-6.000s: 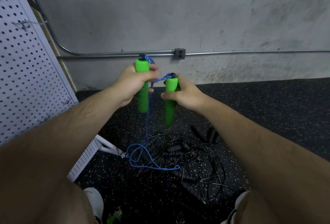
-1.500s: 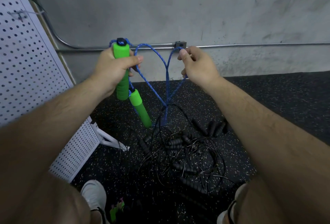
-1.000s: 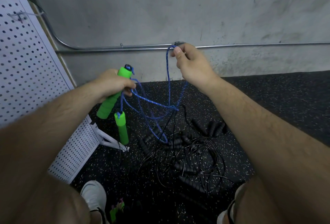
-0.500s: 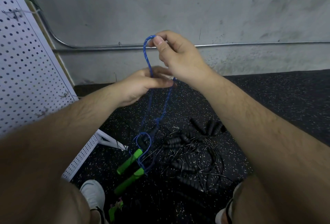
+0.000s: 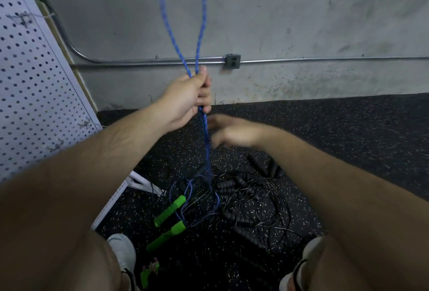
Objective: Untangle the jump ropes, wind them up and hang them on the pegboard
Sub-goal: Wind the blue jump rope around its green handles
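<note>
- The left forearm (image 5: 111, 151) and the right forearm (image 5: 325, 170) are bare up to the wrist, with fine hair on them
- The left hand (image 5: 188, 100) and the right hand (image 5: 232, 131) are bare too; the right one appears blurred
- A tan leg garment (image 5: 69, 267) covers both legs at the near corners; shorts or long trousers, I cannot tell
- The left shoe (image 5: 121, 251) is light grey-white with a dark edge at its opening; the right shoe (image 5: 299, 265) is similar, with black trim

Left hand (image 5: 186, 98) gripping doubled blue rope (image 5: 183, 23), right hand (image 5: 232, 131) blurred beside it
</note>
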